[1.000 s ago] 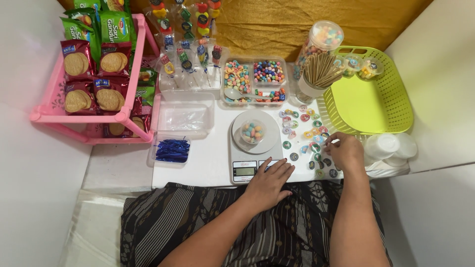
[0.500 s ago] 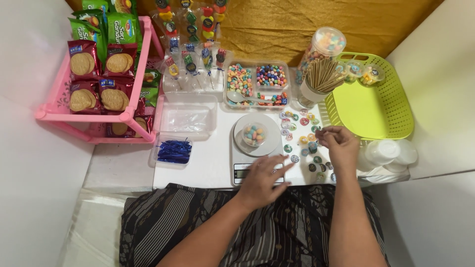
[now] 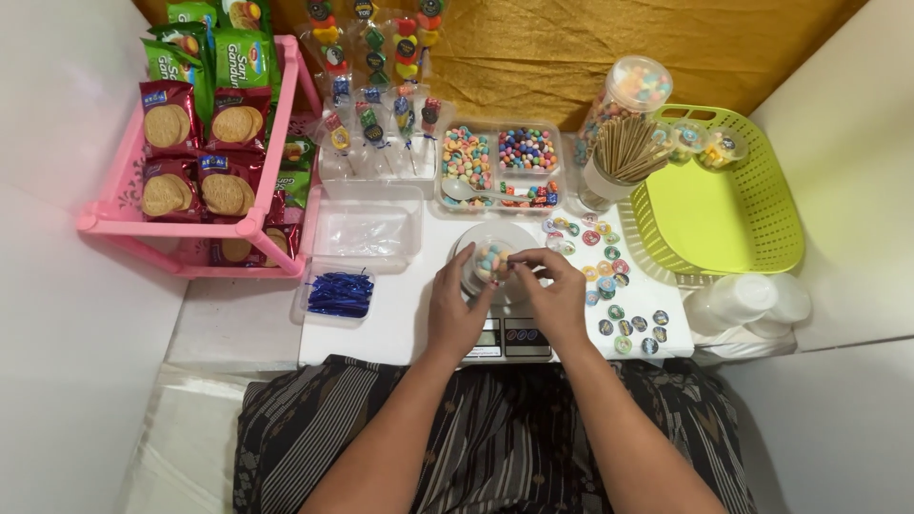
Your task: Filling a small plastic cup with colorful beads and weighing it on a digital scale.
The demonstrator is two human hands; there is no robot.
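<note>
Candy cup (image 3: pixel 491 262) on scale (image 3: pixel 505 335), left hand (image 3: pixel 457 309) fingers cupping it, right hand (image 3: pixel 557 295) fingers pinched at rim

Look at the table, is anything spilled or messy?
Nothing looks spilled. The round stickers lie scattered loose on the white table, but the candies stay in the small cup that both hands hold over the scale.

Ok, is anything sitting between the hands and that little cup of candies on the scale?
Nothing visible. The left hand and the right hand are already at the clear cup of candies on the scale, one on each side. The round stickers lie off to the right, apart from it.
</note>
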